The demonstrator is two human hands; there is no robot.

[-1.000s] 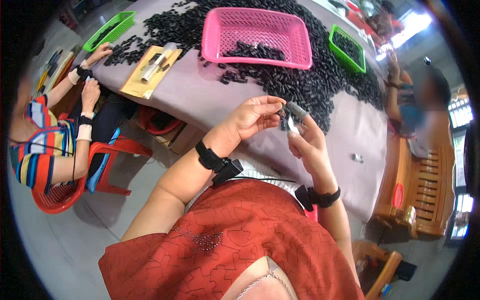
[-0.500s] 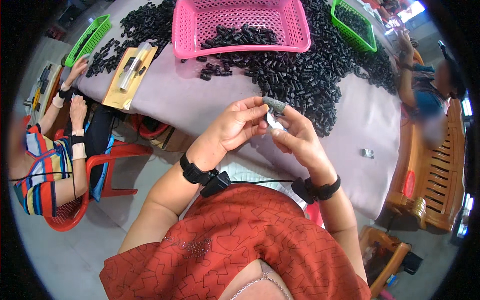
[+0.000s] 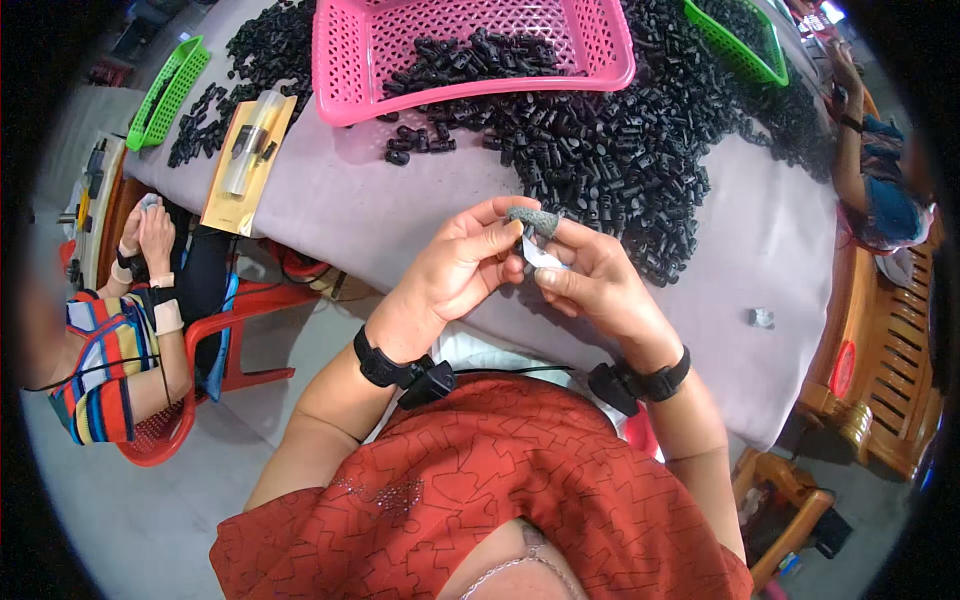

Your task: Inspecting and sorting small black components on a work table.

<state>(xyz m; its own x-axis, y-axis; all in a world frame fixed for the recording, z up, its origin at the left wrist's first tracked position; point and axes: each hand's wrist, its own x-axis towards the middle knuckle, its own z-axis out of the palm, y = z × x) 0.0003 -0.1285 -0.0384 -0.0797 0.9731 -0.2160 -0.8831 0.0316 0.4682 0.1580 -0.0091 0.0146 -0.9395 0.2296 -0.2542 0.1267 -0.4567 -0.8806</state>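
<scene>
My left hand (image 3: 455,258) and my right hand (image 3: 600,278) meet above the near table edge, fingertips pinched together. Between them is a small white scrap (image 3: 540,254), paper or cloth, its lower end under my right thumb. A grey textured finger cover (image 3: 534,220) is on my right index finger. Something dark shows by the left fingertips, too hidden to name. Just beyond my hands lies a large heap of small black cylindrical parts (image 3: 610,170). A pink perforated basket (image 3: 345,104) behind it holds more of them.
Green baskets stand at the far left (image 3: 150,128) and far right (image 3: 770,66). A yellow card with a clear tube (image 3: 228,208) lies left; a small clear piece (image 3: 762,318) lies right. One co-worker (image 3: 120,350) sits left on a red chair (image 3: 225,305), another (image 3: 885,190) is right, beside a wooden bench (image 3: 895,350).
My hands stay pinched together around the white scrap, with small finger shifts. My view has shifted slightly. The left co-worker's raised hand has come down to join the other.
</scene>
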